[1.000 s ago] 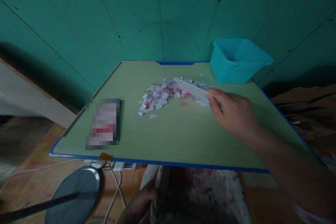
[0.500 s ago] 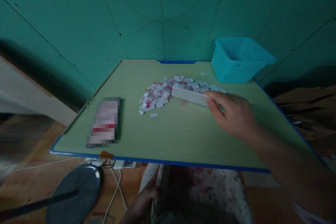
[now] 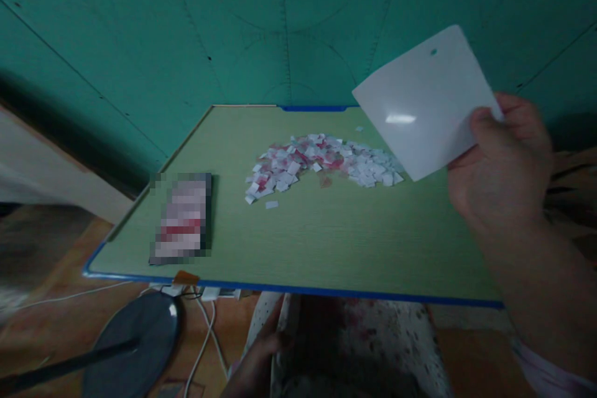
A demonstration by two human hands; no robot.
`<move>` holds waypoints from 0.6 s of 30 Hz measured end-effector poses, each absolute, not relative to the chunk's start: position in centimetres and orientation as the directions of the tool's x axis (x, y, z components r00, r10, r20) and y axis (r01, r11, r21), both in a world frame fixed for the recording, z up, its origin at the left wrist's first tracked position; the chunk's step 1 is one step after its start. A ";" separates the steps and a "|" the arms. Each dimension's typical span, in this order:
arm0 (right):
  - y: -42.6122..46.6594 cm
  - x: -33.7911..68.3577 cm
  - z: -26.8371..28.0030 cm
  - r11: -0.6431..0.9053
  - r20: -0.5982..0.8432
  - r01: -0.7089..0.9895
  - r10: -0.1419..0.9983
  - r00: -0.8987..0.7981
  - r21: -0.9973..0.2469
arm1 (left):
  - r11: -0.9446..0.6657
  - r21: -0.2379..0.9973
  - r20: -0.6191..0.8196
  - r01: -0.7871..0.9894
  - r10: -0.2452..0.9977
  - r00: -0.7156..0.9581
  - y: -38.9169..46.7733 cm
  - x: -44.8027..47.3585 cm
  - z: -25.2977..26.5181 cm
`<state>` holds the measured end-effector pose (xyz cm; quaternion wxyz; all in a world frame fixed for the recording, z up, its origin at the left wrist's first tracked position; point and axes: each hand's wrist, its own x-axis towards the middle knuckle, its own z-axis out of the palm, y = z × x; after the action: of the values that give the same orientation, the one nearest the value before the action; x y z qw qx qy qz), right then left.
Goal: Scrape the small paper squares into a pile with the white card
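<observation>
In my right hand (image 3: 508, 155) is a thin, glossy white sheet (image 3: 420, 106) with a small hole near its top edge. My thumb lies across its face, the fingers behind. The sheet is raised above the right part of the table, apart from an arc-shaped pile (image 3: 298, 161) of small white, pink and greenish paper-like pieces. Below the front edge, my left hand (image 3: 265, 348) is closed on the left side of a white, dark-speckled container (image 3: 405, 336). Part of that hand is in shadow, and the container's inside is dark.
The light green table (image 3: 326, 242) has a blue rim and stands against a green wall (image 3: 233, 25). A flat blurred-out object (image 3: 181, 217) lies at its left. On the floor are a round dark base with a pole (image 3: 135, 342) and white cables (image 3: 205, 336).
My right hand has lifted the white sheet off the pile, up and to the right, turning its broad face toward me. It now covers the turquoise bin. My left hand stays nearly in place.
</observation>
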<state>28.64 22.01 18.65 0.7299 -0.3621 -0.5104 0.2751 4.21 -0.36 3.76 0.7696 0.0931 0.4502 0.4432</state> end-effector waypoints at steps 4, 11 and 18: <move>21.9 28.2 19.0 0.371 0.311 -0.241 0.917 0.251 -0.897 | 0.545 0.556 -0.562 -0.627 0.803 0.200 -0.1 4.4 3.7; 21.9 28.2 19.4 0.261 0.213 -0.216 0.952 0.221 -0.941 | 0.530 0.660 -0.563 -0.533 0.818 0.116 -0.4 3.5 0.4; 22.1 28.3 18.9 0.372 0.370 0.056 0.873 0.318 -0.927 | 0.476 0.742 -0.535 -0.472 0.845 0.011 0.4 2.7 -2.2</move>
<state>28.29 22.14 18.90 0.6632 -0.4681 -0.4962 0.3081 2.70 0.41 -2.15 0.6876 0.1810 0.5152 0.4785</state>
